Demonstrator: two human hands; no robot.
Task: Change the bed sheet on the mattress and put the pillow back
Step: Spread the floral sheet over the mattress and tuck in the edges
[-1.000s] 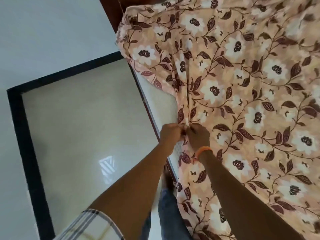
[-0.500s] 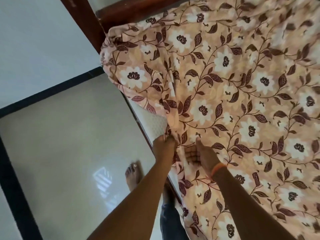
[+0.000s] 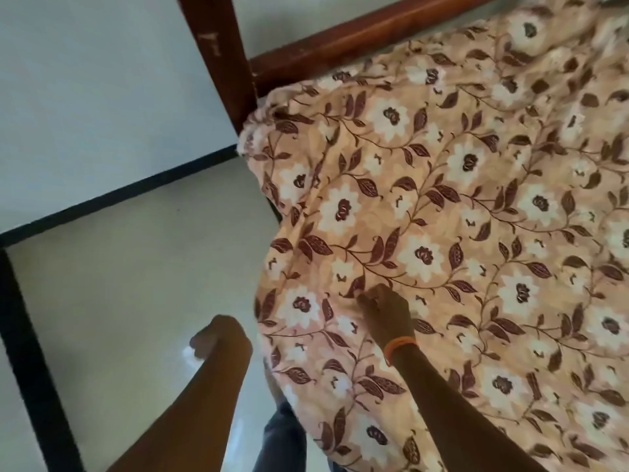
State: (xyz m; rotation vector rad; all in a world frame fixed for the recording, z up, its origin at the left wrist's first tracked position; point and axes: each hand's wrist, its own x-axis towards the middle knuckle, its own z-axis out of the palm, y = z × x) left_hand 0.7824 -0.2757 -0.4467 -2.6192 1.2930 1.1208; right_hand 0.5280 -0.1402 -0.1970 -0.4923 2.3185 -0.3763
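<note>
While my right hand [image 3: 386, 313] pinches the sheet [image 3: 459, 212] near the bedpost [image 3: 218, 52], my left hand [image 3: 218, 337] hangs curled, empty; a one-sided tug could skew it.

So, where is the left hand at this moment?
In the head view the left hand hangs over the floor, lower centre-left, just left of the bed sheet edge, apart from it.

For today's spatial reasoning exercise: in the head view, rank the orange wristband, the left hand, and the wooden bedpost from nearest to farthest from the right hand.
1. Orange wristband, on the right hand's own wrist.
2. Left hand, off the bed's side over the floor.
3. Wooden bedpost, upright at the bed's far corner.
</note>
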